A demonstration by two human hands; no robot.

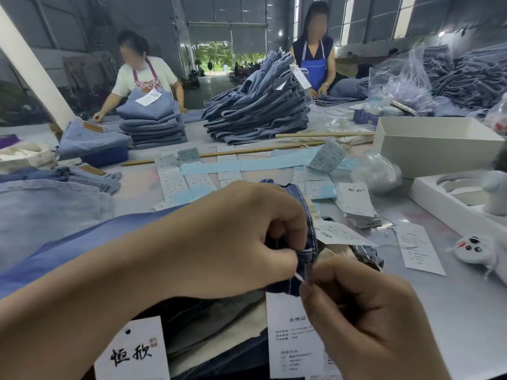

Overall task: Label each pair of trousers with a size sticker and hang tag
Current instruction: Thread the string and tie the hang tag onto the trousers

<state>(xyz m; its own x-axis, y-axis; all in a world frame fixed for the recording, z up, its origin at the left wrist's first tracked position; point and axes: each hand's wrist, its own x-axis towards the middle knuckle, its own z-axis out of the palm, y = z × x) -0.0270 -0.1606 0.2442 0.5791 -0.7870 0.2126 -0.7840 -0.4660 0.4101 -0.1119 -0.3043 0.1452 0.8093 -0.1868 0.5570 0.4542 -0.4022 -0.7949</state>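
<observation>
The hall is evenly and fairly brightly lit, with daylight coming through the open doorway point(212, 57) at the far end and tall windows point(348, 16) at the far right. Shadows on the tabletop point(452, 297) are soft and faint. The wide lens bends the pillar point(30, 69) at the left edge. The near hands look slightly soft; a plastic bag point(397, 80) at the far right glints.

Dark blue denim trousers point(307, 215) lie at the table's near edge, waistband bunched and raised, a belt loop point(306, 255) showing white stitching. Two white hang tags rest on them: a brand tag point(134, 352) with black calligraphy, and a printed certificate tag point(290, 335).
</observation>
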